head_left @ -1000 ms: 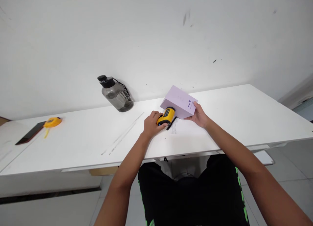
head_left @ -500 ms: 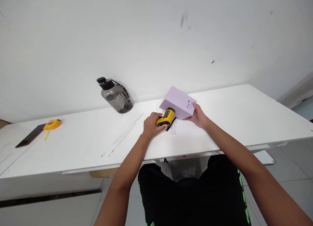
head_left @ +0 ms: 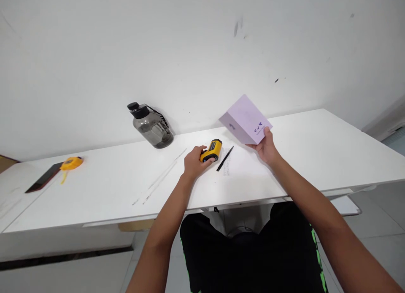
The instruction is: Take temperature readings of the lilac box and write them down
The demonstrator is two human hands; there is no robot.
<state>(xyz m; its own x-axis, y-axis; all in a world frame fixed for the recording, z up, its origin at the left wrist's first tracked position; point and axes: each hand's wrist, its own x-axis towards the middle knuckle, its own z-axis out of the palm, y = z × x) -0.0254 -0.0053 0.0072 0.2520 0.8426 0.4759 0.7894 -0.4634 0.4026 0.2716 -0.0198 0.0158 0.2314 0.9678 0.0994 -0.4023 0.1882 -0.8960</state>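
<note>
My left hand [head_left: 195, 161] is closed around a yellow and black handheld device [head_left: 214, 148], which looks like a laser rangefinder, just above the white table. In my right hand [head_left: 267, 147] is a lilac box [head_left: 246, 120] with small dark purple marks, gripped by its lower right corner. The box tilts in the air near the wall, apart from the device. Between my hands, a black pen [head_left: 225, 158] lies on a white sheet of paper [head_left: 238, 168] with faint lines of writing.
A grey see-through water bottle [head_left: 153, 128] with a black cap stands against the wall, left of my hands. Farther left, a yellow tape measure [head_left: 72, 163] sits beside a dark flat tablet-like object [head_left: 44, 177]. The table's front edge [head_left: 240, 202] runs above my lap.
My right hand has lifted the lilac box up and to the right, away from the device. The black pen now shows fully. My left hand stays nearly in place.
</note>
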